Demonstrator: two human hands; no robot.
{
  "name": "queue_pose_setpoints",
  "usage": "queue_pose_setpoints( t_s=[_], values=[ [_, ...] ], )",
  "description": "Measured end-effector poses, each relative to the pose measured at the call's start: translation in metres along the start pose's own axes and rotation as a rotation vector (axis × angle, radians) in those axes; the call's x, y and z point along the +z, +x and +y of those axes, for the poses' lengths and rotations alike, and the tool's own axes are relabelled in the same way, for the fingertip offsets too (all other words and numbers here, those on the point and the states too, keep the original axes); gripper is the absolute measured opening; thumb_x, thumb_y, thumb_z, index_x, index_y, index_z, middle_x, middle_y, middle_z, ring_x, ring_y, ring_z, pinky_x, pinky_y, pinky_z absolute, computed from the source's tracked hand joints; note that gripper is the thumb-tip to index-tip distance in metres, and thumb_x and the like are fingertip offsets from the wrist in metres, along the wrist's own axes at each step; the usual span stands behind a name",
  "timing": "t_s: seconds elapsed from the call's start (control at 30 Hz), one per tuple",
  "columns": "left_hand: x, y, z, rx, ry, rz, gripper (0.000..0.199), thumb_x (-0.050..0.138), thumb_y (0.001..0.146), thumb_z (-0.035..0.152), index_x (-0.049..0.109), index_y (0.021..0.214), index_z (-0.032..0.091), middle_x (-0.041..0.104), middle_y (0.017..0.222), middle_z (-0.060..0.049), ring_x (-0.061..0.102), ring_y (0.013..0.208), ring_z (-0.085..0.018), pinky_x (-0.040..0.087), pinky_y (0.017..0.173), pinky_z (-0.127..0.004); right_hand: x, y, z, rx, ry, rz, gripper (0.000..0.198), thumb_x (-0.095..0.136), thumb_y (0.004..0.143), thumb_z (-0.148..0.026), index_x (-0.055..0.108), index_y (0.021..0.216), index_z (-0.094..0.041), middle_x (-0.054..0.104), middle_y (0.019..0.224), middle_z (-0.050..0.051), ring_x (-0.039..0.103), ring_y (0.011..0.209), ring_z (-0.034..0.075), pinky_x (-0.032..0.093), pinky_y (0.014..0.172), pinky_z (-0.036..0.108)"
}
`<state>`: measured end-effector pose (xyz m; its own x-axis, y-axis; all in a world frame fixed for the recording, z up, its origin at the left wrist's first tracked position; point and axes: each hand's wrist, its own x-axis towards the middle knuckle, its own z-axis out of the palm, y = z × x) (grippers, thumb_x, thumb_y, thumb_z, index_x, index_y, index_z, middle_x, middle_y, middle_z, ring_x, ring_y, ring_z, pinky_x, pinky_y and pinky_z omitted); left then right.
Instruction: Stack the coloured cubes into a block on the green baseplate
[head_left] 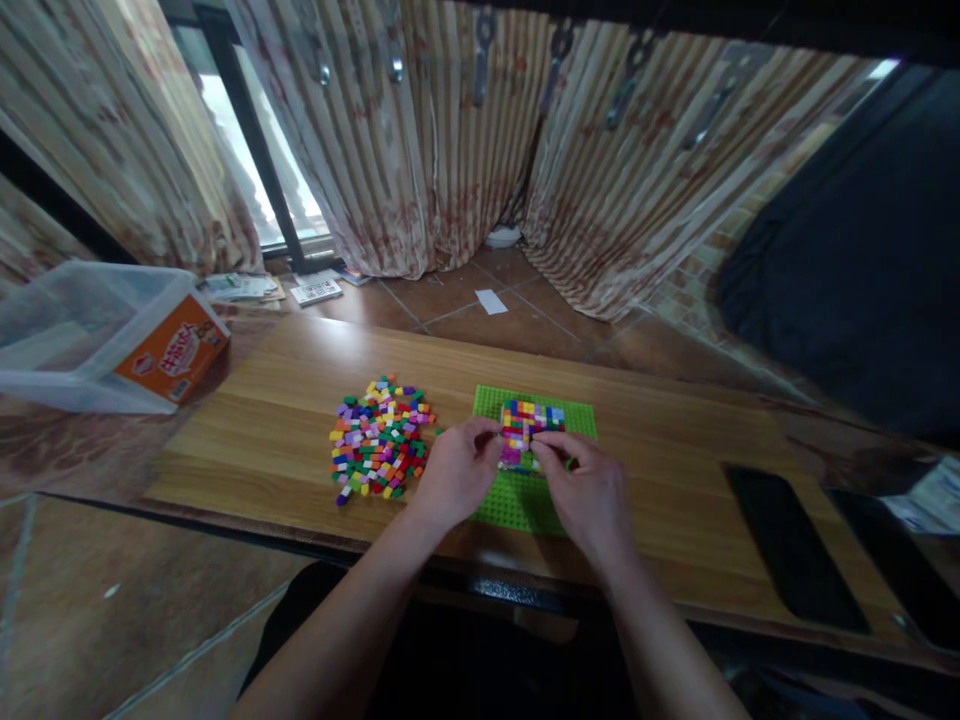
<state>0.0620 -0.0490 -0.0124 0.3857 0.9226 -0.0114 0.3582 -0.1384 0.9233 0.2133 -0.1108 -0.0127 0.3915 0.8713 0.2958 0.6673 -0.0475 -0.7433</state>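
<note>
Our left hand and right hand: apart, at either side of the block; whether clamped on it, we cannot tell. Block: between them, on green plate. Left of them, on bench: pile; beyond, box.

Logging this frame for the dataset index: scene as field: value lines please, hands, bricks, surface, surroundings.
left hand: at the brick build's left side; grip unclear
right hand: at the build's right side, thumb and index finger close together; any held brick too small to tell
brick build: multicoloured, on green baseplate
loose bricks: mixed colours, piled left of the baseplate
surface: wood-grain tabletop
right end: dark flat slab
far left: translucent bin, orange label
background: striped curtains
</note>
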Motion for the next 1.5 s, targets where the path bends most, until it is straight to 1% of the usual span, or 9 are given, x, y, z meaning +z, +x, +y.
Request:
queue_pose_setpoints(
  t_s=[0.13,0.3,0.5,0.67,0.9,1.17,1.3,1.37,1.5],
  values=[
    [-0.001,-0.001,0.003,-0.01,0.04,0.012,0.023,0.052,0.089,0.019,0.074,0.095,0.016,0.076,0.088,-0.006,0.068,0.08,-0.019,0.05,0.076,-0.028,-0.005,0.002,0.006,0.062,0.05,0.037,0.025,0.06,0.087,-0.04,0.076,0.09,-0.022,0.077,0.09,0.006,0.068,0.079,0.023,0.049,0.076,0.037],
    [-0.001,-0.001,0.004,-0.016,0.03,0.006,0.024,0.051,0.089,0.019,0.074,0.097,0.017,0.076,0.089,-0.005,0.068,0.081,-0.019,0.05,0.074,-0.027,-0.002,0.003,0.006,0.049,0.056,0.121,0.024,0.063,0.085,-0.042,0.074,0.087,-0.021,0.073,0.081,0.005,0.062,0.073,0.021,0.049,0.074,0.037],
    [-0.001,-0.001,0.005,-0.006,0.042,0.003,0.024,0.051,0.089,0.019,0.074,0.094,0.017,0.075,0.086,-0.006,0.067,0.079,-0.018,0.049,0.072,-0.026,0.007,0.005,0.011,0.032,-0.088,0.226,0.028,0.067,0.081,-0.044,0.072,0.094,-0.02,0.067,0.103,0.012,0.058,0.104,0.03,0.044,0.095,0.047],
    [0.0,-0.001,0.002,0.003,0.047,0.004,0.023,0.052,0.089,0.019,0.074,0.095,0.017,0.075,0.084,-0.005,0.066,0.076,-0.017,0.049,0.069,-0.025,0.013,0.005,0.022,0.103,-0.021,0.208,0.039,0.07,0.077,-0.048,0.07,0.102,-0.017,0.064,0.11,0.013,0.057,0.11,0.03,0.041,0.101,0.049],
    [0.002,-0.001,0.0,0.02,0.064,0.01,0.022,0.052,0.088,0.019,0.073,0.093,0.017,0.074,0.082,-0.005,0.065,0.073,-0.017,0.048,0.067,-0.026,0.017,0.004,0.019,0.185,0.058,0.166,0.048,0.069,0.076,-0.05,0.066,0.11,-0.016,0.067,0.108,0.013,0.061,0.101,0.028,0.045,0.095,0.047],
    [0.007,-0.002,0.001,0.006,0.076,0.056,0.019,0.054,0.087,0.017,0.072,0.091,0.016,0.074,0.082,-0.005,0.065,0.072,-0.017,0.047,0.067,-0.026,0.022,0.0,0.017,0.148,0.073,0.144,0.046,0.064,0.081,-0.047,0.062,0.117,-0.018,0.066,0.112,0.013,0.061,0.103,0.027,0.046,0.095,0.047],
    [0.0,0.0,0.003,0.012,0.05,0.035,0.022,0.051,0.087,0.017,0.073,0.088,0.016,0.074,0.079,-0.004,0.065,0.071,-0.016,0.047,0.067,-0.025,0.022,-0.001,0.019,0.128,0.08,0.128,0.045,0.063,0.084,-0.046,0.061,0.118,-0.018,0.065,0.116,0.013,0.061,0.104,0.026,0.046,0.095,0.047],
    [-0.008,0.002,0.002,0.025,0.019,0.053,0.023,0.051,0.087,0.018,0.074,0.087,0.016,0.073,0.076,-0.003,0.064,0.071,-0.016,0.046,0.066,-0.024,0.018,0.0,0.017,0.103,0.062,0.168,0.043,0.062,0.086,-0.047,0.062,0.117,-0.017,0.066,0.115,0.013,0.061,0.105,0.027,0.046,0.095,0.048],
    [-0.031,0.009,-0.009,0.053,-0.097,0.173,0.02,0.053,0.085,0.021,0.073,0.084,0.016,0.071,0.076,-0.002,0.063,0.072,-0.015,0.047,0.066,-0.024,0.007,-0.001,0.003,-0.047,0.045,0.351,0.029,0.059,0.09,-0.042,0.067,0.106,-0.019,0.068,0.107,0.01,0.062,0.101,0.024,0.048,0.091,0.043]
  ],
)
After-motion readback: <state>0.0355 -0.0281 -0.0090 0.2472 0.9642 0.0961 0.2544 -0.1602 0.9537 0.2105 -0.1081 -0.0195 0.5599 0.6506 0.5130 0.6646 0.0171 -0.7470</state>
